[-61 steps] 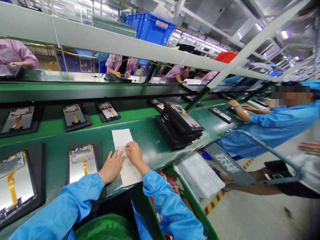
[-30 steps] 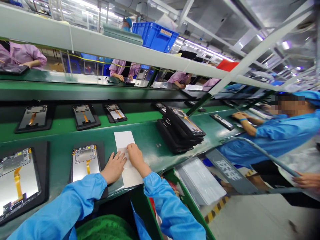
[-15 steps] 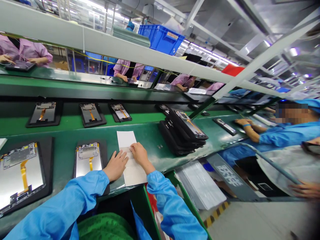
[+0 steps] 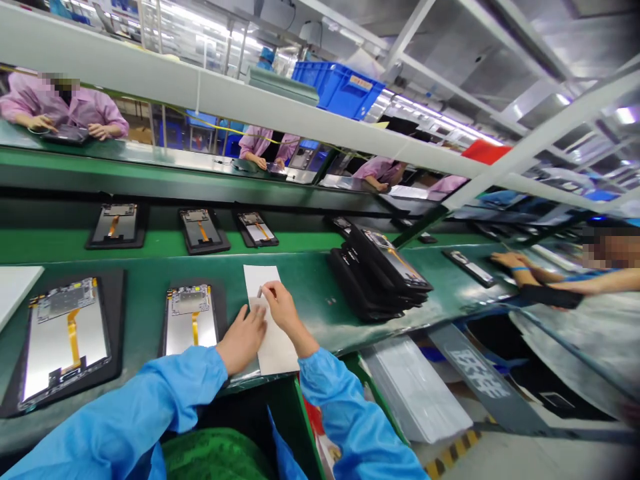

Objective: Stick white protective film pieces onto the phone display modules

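White paper (image 4: 275,348): lies lengthwise on the tabletop (image 4: 320,300) at the middle of the frame, its lower end just beside the tabletop's near edge, its upper end short of the green belt strip (image 4: 155,244).
Left hand (image 4: 244,339): palm down over the paper's left edge, fingers extended; this grip is loose, closed round nothing visible.
Right hand (image 4: 281,307): on the paper's right side; this grip is pinched, thumb and fingertips together on a small grey piece (image 4: 259,292) above the paper's upper half.
Left of the paper: an opened tablet (image 4: 181,337) on a dark backing, close to the left hand; a second, larger tablet (image 4: 50,360) lies at the lower left.
Right of the paper: a stretch of green tabletop gives side room up to the black stack (image 4: 355,287), whose uneven edges lean right.
Tabletop's near edge: slopes up towards the right of the frame; below it, a green bin (image 4: 307,427) and pale flat sheets (image 4: 415,387).
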The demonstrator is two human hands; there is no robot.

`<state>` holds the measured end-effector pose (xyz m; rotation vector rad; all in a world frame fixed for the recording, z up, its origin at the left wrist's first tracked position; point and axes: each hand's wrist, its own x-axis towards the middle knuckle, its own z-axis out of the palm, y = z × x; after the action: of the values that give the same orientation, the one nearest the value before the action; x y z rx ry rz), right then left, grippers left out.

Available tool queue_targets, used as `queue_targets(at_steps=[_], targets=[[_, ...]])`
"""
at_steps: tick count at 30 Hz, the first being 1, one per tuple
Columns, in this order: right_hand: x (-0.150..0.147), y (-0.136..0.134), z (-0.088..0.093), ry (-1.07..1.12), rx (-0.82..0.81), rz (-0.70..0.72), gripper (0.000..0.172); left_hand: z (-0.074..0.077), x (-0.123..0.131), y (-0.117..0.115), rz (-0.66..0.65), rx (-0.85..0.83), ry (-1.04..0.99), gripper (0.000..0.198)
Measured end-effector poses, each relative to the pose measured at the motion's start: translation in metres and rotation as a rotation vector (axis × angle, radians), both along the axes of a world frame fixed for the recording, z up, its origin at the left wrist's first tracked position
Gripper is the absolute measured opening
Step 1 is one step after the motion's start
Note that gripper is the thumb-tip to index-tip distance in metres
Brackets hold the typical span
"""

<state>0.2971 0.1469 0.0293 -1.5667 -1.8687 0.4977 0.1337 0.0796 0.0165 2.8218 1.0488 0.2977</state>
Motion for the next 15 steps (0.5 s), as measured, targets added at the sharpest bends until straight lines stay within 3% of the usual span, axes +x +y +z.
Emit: queue_targets(at_steps=[3, 6, 10, 13, 15], targets=[[-0.050, -0.005, 0.010, 0.162, 0.010, 0.254, 0.012, 0.026, -0.032, -0.036, -0.065, 0.037, -0.103, 0.042], [-0.102, -0.012, 0.007, 0.224, -0.029, 0.425, 0.009, 0.035, -0.076, -0.070, 0.061, 0.000, -0.206, 0.036], [-0.151, -0.017, -0.006, 0.147, -0.085, 0.499, 0.011, 0.010, -0.132, -0.088, 0.370, 0.068, -0.297, 0.037], [-0.164, -0.019, -0.013, 0.077, -0.084, 0.467, 0.012, -0.014, -0.159, -0.082, 0.546, 0.144, -0.287, 0.042], [-0.166, -0.020, -0.016, 0.054, -0.075, 0.421, 0.012, -0.023, -0.167, -0.074, 0.587, 0.151, -0.254, 0.046]])
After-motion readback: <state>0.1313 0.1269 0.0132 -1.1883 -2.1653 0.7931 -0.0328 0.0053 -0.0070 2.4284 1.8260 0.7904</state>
